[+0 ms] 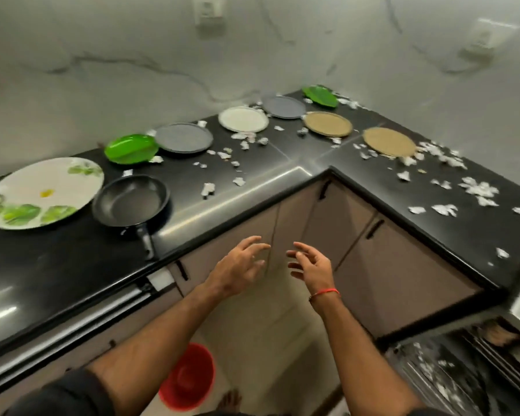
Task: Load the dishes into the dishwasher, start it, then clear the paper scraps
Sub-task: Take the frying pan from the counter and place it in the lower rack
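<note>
Down at six o'clock a red bucket (187,377) sits on the floor, with grey cabinets (382,265) under the black L-shaped counter (192,187). Both hands hover before the cabinets, holding nothing: left hand (237,270) and right hand (311,267) with fingers spread and loosely bent (a red thread (324,293) rings the right wrist). Dishes line the counter from nine to one o'clock: floral plate (42,192), black pan (129,202), green plate (131,148), grey plate (183,137), white plate (243,119), tan plates (389,141). Paper scraps (478,189) litter the counter, thickest toward three o'clock.
</note>
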`<state>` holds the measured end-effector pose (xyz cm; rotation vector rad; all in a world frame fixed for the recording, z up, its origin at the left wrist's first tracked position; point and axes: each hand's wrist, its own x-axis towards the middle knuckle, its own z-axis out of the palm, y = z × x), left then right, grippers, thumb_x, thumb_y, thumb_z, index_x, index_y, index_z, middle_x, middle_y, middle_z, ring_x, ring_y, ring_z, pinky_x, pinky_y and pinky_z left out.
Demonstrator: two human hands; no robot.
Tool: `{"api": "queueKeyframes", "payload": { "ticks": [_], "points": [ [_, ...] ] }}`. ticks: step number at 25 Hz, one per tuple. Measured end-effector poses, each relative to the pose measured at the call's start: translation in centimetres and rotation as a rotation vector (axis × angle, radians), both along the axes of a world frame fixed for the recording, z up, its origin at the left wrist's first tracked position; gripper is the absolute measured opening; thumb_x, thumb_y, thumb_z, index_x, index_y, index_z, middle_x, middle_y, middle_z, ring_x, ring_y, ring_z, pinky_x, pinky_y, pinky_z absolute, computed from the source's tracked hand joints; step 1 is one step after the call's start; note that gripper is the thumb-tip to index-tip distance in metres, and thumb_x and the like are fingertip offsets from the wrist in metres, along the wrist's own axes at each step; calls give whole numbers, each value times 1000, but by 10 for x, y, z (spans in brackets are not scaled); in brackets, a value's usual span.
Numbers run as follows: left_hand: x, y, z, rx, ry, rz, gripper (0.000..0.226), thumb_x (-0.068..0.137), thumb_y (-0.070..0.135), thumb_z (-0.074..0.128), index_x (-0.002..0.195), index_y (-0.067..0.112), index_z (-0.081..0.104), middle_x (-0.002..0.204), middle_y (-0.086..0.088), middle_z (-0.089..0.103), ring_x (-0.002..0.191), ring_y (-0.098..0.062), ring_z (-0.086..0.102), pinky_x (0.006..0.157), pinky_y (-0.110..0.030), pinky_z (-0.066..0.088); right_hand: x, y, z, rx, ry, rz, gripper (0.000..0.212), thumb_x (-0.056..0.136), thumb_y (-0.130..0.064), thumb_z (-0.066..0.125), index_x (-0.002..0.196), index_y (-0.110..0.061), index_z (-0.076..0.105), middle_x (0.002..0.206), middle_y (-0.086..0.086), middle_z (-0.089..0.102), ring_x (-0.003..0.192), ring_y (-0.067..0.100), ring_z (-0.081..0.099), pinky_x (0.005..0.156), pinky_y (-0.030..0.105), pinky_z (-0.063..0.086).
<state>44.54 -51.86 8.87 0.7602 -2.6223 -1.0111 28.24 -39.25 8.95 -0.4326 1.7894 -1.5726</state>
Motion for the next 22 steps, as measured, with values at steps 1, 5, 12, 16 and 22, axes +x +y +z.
{"api": "queueKeyframes", "payload": {
  "ticks": [1,5,12,16,22],
  "points": [
    [15,-9,2,7,16,62,41,98,20,64,138,23,59,154,-4,42,107,-18,65,101,-34,52,8,-19,3,-18,-5,54,25,100,-2,48,118,-9,64,101,13,72,79,25,65,69,33,52],
    [77,-21,12,66,105,372,39,98,16,65,136,20,61,150,0,45,97,-17,67,99,-29,52,42,-79,14,-51,15,295,25,100,-2,48,119,-9,62,100,11,72,78,24,66,69,33,53],
    [174,2,23,56,152,734,40,99,11,61,138,20,59,144,4,44,98,-9,64,84,-1,43,122,-138,7,-52,48,593,26,98,1,48,117,-8,63,95,9,72,65,15,62,60,26,51],
    [195,4,20,29,177,795,41,99,4,59,137,16,60,142,2,49,113,-8,58,93,-4,43,155,-144,4,-17,52,659,26,97,-1,51,119,-6,63,92,6,71,64,11,63,58,19,53],
    [217,-34,17,158,218,855,39,102,4,49,138,17,58,139,4,55,121,-14,60,107,-30,48,181,-190,-17,123,110,597,34,96,-6,57,129,-1,59,106,11,66,91,22,64,94,42,54]
  ]
}}
